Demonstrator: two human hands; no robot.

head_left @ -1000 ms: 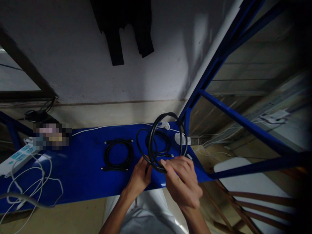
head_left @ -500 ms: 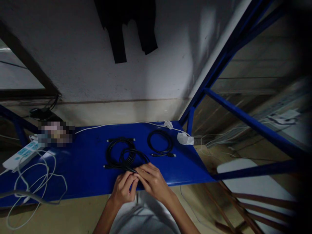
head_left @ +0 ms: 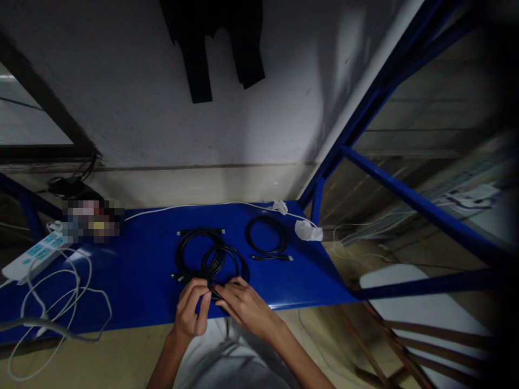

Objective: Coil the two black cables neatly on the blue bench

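Observation:
At the front edge of the blue table (head_left: 146,292), a looped black cable (head_left: 245,263) is held between my hands. My left hand (head_left: 191,309) pinches part of it with thumb and forefinger. My right hand (head_left: 248,306) closes on the same cable just to the right, fingers bent over it. Its loops overlap a coiled black cable (head_left: 177,253) lying behind my hands, with metal plugs at its ends. Farther right lies another coiled black cable (head_left: 247,233), apart from both hands. My fingers hide the piece of cable between them.
A white power strip (head_left: 30,256) and tangled white cords (head_left: 107,302) occupy the table's left side. Crumpled white plastic (head_left: 308,231) sits at the right back, by a blue frame post (head_left: 317,201). A chair (head_left: 409,292) stands to the right.
My left hand has shifted left, away from my right hand, and stays pinched. My right hand has moved slightly left and down, and the held loops have sagged onto the table.

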